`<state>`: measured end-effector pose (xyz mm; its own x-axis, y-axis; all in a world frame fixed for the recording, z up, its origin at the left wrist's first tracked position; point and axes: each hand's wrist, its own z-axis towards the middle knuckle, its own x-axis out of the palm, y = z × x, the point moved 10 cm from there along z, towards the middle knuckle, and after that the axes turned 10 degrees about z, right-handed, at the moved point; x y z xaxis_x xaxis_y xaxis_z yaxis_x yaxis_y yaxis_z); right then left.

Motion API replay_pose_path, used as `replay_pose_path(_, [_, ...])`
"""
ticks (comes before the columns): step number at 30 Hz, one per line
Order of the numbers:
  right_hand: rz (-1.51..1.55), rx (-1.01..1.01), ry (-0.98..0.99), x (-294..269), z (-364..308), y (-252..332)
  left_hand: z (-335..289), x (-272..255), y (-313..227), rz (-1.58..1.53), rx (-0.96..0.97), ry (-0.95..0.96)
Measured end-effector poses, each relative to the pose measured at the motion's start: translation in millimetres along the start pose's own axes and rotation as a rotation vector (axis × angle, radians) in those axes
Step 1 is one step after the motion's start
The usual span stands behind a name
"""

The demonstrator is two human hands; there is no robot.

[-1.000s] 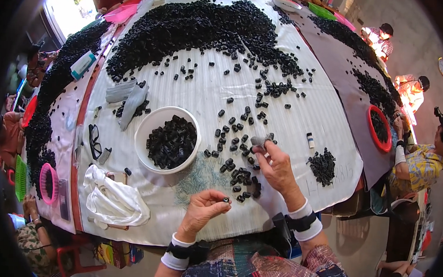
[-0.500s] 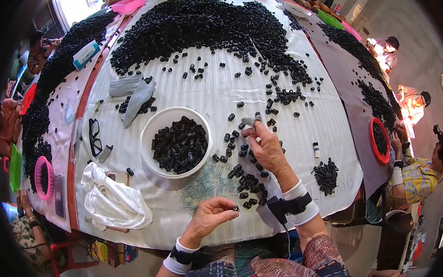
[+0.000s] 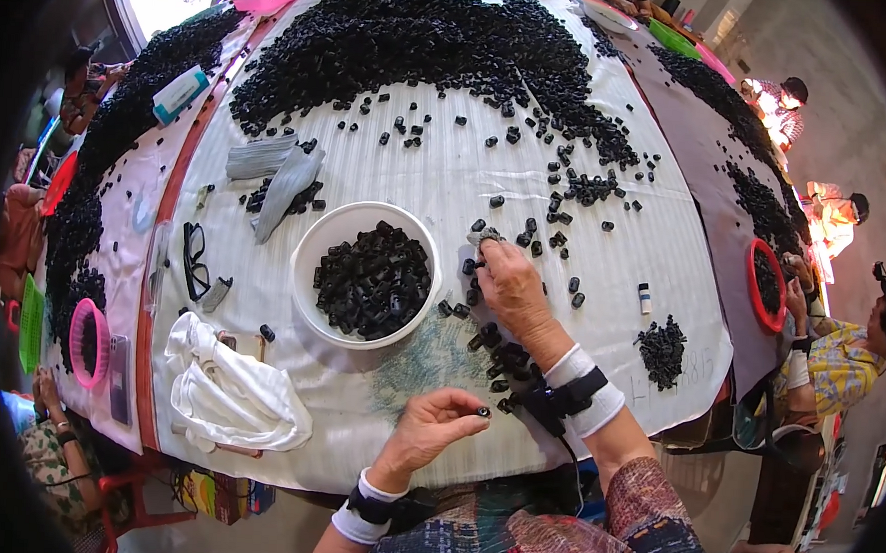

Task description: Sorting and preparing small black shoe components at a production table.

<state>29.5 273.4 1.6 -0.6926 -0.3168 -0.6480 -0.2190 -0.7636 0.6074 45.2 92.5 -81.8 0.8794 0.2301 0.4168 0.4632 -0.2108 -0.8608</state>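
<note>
Low on the white-covered table, my left hand [image 3: 425, 434] pinches a small black cylindrical part [image 3: 483, 412] between thumb and fingertips. My right hand [image 3: 514, 288] reaches farther out, right of the white bowl [image 3: 302, 319], its fingers closed on a grey scrap that looks like cloth [image 3: 485, 236]. Loose black parts [image 3: 537, 247] lie around those fingertips, and more [image 3: 507, 358] lie partly under my right wrist. Inside the bowl is a heap of the same kind of black parts [image 3: 375, 281]. Both my wrists wear white cuffs with black straps.
A wide heap of black parts [image 3: 405, 49] covers the far table. Left of the bowl are grey cloths [image 3: 289, 190], eyeglasses [image 3: 194, 261] and a white cloth [image 3: 232, 391]. Small black bits [image 3: 662, 350] and a small bottle [image 3: 644, 298] lie right. Other people sit at both sides.
My right hand has moved slightly left and nearer the bowl with the grey scrap. My left hand keeps its pinch on the black part. The whole view has shifted a little.
</note>
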Motion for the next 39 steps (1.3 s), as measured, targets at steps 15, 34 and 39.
replay_pose_path(15, [0.159,0.228,0.28,-77,-69,24,-1,-2,-2,-0.021,0.045,-0.017])
replay_pose_path(34, [0.154,0.065,0.127,-64,-155,54,-2,-7,3,-0.048,-0.017,-0.104])
replay_pose_path(39, [0.173,0.011,0.058,-76,-161,60,-1,-7,1,-0.052,-0.011,-0.103])
